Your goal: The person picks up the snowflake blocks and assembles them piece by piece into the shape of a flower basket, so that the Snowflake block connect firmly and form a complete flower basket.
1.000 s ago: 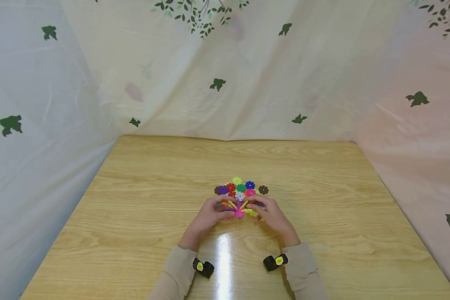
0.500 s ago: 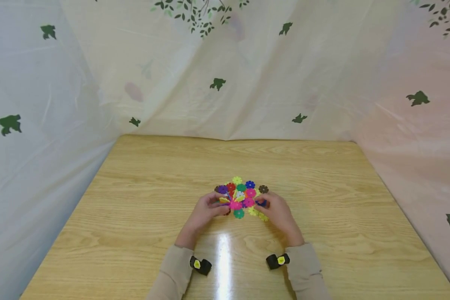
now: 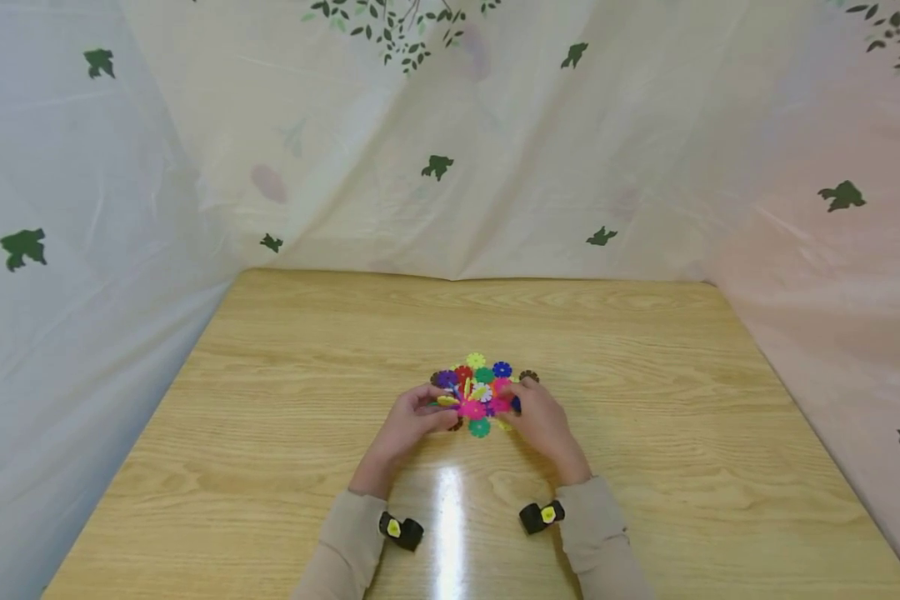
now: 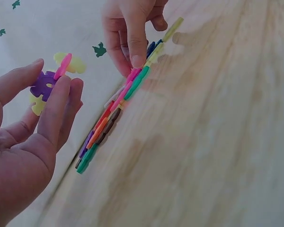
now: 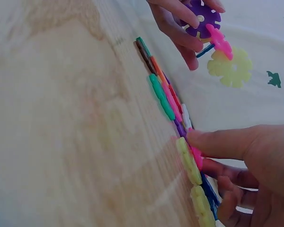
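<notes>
My left hand (image 3: 411, 423) holds a joined cluster of plastic snowflake discs above the table. In the left wrist view its purple disc (image 4: 41, 86) sits between the thumb and fingers. A pink disc (image 5: 219, 41) and a large pale yellow disc (image 5: 231, 67) stick out from it in the right wrist view. My right hand (image 3: 543, 423) is low over the pile of loose discs, thumb and forefinger on a pink snowflake disc (image 5: 196, 158), which they pinch. A green disc (image 3: 479, 427) lies just in front, and a white disc (image 5: 186, 116) is nearby.
Loose discs in several colours lie flat and overlapping on the wooden table (image 3: 307, 350). A yellow disc (image 3: 476, 360) and a blue disc (image 3: 502, 369) form the pile's far side. A pale curtain (image 3: 345, 208) with printed leaves and birds hangs round the table's back and sides.
Both hands were together at the cluster a second ago. The left hand then drew it slightly left and away; the right let go, moved right, then came back left onto the pink disc.
</notes>
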Demonstrator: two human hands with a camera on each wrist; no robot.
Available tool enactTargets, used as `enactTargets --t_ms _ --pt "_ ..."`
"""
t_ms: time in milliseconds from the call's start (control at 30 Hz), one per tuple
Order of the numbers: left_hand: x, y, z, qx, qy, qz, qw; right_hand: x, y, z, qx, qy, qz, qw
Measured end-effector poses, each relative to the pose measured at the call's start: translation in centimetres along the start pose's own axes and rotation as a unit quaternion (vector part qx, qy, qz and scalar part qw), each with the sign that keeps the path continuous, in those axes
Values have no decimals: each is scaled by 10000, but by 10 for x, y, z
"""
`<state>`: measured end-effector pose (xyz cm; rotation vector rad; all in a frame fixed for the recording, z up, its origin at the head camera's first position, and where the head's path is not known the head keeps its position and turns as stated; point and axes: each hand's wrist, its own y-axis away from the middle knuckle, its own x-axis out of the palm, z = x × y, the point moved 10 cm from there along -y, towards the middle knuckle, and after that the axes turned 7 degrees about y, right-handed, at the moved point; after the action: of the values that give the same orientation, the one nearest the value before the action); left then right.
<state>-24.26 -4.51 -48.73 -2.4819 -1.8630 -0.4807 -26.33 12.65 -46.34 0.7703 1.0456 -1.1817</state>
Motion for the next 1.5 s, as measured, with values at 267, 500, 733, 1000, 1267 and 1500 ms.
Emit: enactTargets --t_ms 267,500,733,1000,1267,1500 --pt "1 -1 -3 172 -132 77 9997 -15 3 2 -187 -901 -391 9950" --pt "-2 -2 -4 303 -143 -5 9994 -4 6 -2 -22 -2433 5 9700" --pt "2 -3 -8 500 186 159 9985 -7 8 13 -487 -2860 -51 9570" --pt "6 -3 -8 603 -193 363 9973 -13 10 29 -981 -2393 -381 9652" --pt "7 -4 -6 518 -262 280 9979 -25 14 40 -1543 -1773 -994 9669" --pt "4 -3 -4 243 -366 126 9990 -33 18 48 -1850 -1234 -1512 9632"
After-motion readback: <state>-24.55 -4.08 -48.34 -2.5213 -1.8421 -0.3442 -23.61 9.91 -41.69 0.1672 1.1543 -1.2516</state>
